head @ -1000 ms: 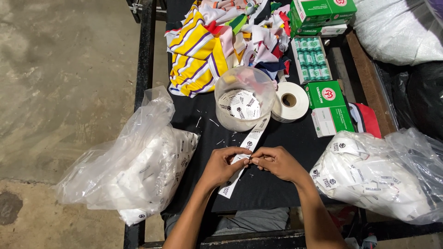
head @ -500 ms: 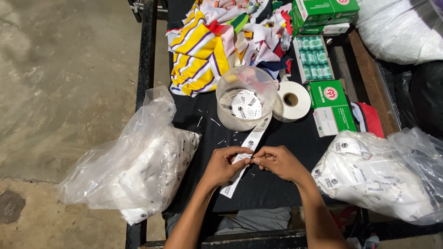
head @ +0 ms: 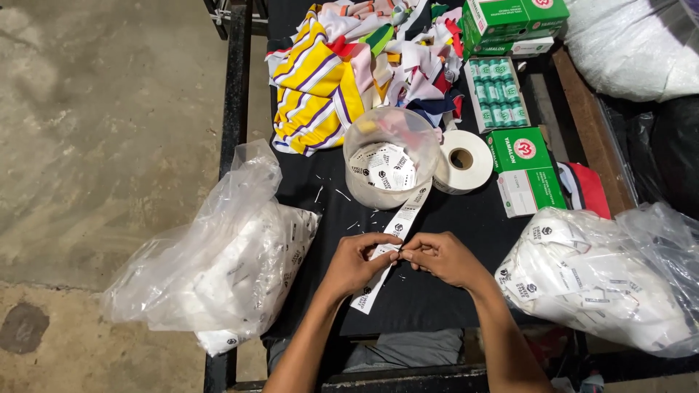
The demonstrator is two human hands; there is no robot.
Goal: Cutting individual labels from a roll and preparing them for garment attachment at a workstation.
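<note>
Left hand and right hand both pinch the long white printed label strip at table centre. The strip runs to one o'clock, reaching the clear round plastic tub – partly filled with cut labels. Judged mid-batch: the white label roll at two o'clock is far from spent, bags of labels on either side.

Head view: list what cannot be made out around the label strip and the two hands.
- Label strip: its middle is hidden under both hands; the print is too small.
- Left hand and right hand: the fingertips meet, so each grip is hidden.
- Clear tub: its cloudy wall blurs the loose labels inside.
- Right plastic bag: cut off by the right edge.
</note>
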